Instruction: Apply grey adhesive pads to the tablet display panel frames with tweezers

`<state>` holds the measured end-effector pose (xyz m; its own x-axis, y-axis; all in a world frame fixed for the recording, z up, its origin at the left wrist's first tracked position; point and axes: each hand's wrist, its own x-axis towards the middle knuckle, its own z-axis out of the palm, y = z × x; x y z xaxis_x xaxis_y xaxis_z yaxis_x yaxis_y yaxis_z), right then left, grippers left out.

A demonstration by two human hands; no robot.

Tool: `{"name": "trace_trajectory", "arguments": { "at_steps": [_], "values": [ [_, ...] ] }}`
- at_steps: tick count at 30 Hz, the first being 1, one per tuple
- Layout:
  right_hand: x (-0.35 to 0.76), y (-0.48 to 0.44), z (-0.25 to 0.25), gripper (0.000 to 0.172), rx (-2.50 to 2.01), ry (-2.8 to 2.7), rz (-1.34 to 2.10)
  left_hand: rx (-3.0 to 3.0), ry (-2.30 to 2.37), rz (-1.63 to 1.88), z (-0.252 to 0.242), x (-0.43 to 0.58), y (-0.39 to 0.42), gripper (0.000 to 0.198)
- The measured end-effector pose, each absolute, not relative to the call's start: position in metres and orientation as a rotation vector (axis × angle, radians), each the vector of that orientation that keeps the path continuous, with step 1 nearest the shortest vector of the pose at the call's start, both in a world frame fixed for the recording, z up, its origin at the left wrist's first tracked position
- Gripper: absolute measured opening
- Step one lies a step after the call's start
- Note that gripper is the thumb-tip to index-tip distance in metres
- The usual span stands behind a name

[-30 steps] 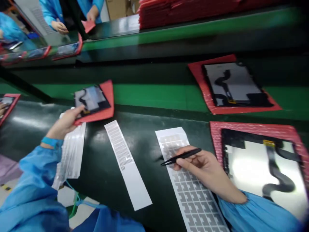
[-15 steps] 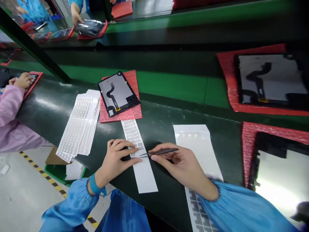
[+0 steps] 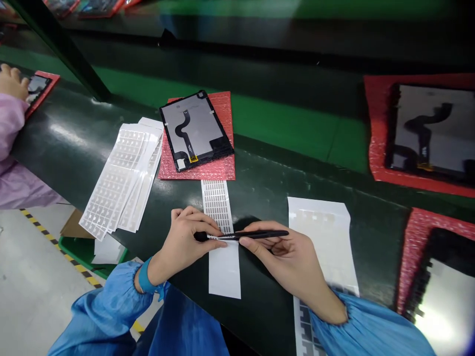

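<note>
White strip flat on bench, near front edge, just below red pad carrying panel. Left hand curled down on strip, fingertips pinning it. Right hand pinched round black tweezers, tips at sticker rows beside left fingertips. Best judged: pin firm, keep tips shallow, catch one corner, avoid creasing. Sheet stack to left; wide sheet under right wrist.

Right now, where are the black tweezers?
Head view, lower centre: the tweezers lie in the right hand, tips on the narrow sticker strip that the left hand presses down, below the red mat holding a tablet panel.
</note>
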<state>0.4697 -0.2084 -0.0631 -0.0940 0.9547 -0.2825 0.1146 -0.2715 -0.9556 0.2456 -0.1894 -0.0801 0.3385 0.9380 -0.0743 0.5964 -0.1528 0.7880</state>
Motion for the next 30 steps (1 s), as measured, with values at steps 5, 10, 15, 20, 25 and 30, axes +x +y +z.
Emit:
{"name": "trace_trajectory", "arguments": {
  "at_steps": [5, 10, 15, 20, 25, 30],
  "values": [
    [0.464, -0.208, -0.066, 0.024, -1.470, -1.252, 1.462, 1.864, 1.351, 0.598, -0.081, 0.246, -0.190, 0.016],
    [0.471, -0.208, -0.056, 0.029, -1.526, -1.203, 1.460, 1.953, 1.276, 0.557, -0.079, 0.243, -0.192, 0.022],
    [0.584, -0.225, -0.015, 0.028, -1.581, -1.072, 1.111, 2.191, 1.042, 0.678, -0.076, 0.258, -0.205, 0.016],
    [0.688, -0.268, -0.002, 0.037, -1.769, -0.980, 0.766, 2.444, 0.808, 0.830, -0.064, 0.313, -0.200, 0.011],
    [0.704, -0.274, -0.029, 0.042, -1.710, -0.855, 0.735, 2.573, 0.312, 0.669, -0.046, 0.414, -0.182, 0.018],
    [0.711, -0.264, -0.030, 0.041, -1.690, -0.817, 0.725, 2.676, 0.126, 0.621, -0.059, 0.496, -0.151, 0.038]
  ]
}}
